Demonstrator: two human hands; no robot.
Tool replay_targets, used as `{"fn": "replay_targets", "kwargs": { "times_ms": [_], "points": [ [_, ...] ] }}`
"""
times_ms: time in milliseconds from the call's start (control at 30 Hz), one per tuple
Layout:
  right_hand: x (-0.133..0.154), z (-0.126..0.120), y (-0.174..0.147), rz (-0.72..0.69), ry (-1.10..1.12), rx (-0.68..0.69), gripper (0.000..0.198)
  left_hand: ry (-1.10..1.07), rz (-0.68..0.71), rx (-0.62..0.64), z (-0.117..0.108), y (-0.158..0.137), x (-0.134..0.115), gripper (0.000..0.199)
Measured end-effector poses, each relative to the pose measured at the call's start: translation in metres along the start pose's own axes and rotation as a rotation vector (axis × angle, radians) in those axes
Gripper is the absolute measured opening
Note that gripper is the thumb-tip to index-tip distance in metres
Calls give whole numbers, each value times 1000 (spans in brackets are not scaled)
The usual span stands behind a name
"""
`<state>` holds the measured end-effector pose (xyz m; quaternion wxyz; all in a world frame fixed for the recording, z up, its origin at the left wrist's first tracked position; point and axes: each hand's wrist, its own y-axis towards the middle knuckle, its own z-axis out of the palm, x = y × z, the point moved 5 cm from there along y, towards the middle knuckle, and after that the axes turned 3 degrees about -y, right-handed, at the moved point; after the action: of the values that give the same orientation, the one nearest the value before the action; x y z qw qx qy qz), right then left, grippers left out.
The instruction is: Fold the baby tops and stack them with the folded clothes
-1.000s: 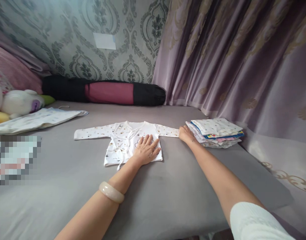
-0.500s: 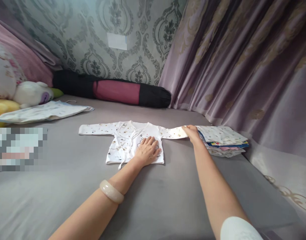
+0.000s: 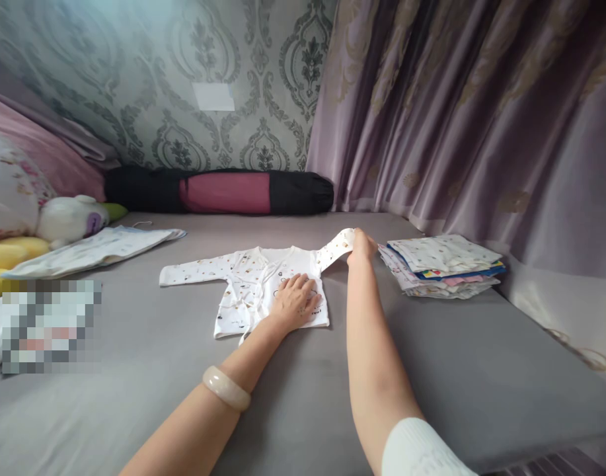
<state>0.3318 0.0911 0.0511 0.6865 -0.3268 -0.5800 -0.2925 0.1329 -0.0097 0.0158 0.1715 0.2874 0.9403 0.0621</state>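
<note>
A small white baby shirt with a printed pattern and tie strings lies spread on the grey bed sheet. Flat on the shirt's front, fingers apart, rests my left hand, a pale bangle on its wrist. My right hand is closed on the cuff end of the right-side sleeve and holds it raised off the sheet in a bend. The other sleeve lies stretched out to the left.
Right of my hands stands a stack of folded clothes. A long black and maroon bolster-shaped bag lies along the wall. At left are a flat white cloth, a white plush toy and a yellow one. Purple curtains hang at right.
My right hand has lifted the sleeve end and drawn it leftward, away from the clothes stack, so the sleeve now bends upward. My left hand stays on the shirt. The view has shifted slightly.
</note>
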Motion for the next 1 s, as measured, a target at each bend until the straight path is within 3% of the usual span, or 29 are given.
{"fn": "replay_targets", "kwargs": {
  "times_ms": [300, 433, 633, 1000],
  "points": [
    [9, 1, -19, 172, 265, 196, 6, 42, -32, 74, -2, 38, 22, 31],
    [7, 2, -18, 231, 349, 295, 9, -11, -60, 85, 5, 60, 36, 39],
    [6, 7, -16, 245, 479, 416, 8, -104, -165, 219, 1, 80, 42, 55],
    [8, 6, -15, 225, 478, 391, 9, -153, -197, 422, 1, 104, 49, 79]
  ]
}}
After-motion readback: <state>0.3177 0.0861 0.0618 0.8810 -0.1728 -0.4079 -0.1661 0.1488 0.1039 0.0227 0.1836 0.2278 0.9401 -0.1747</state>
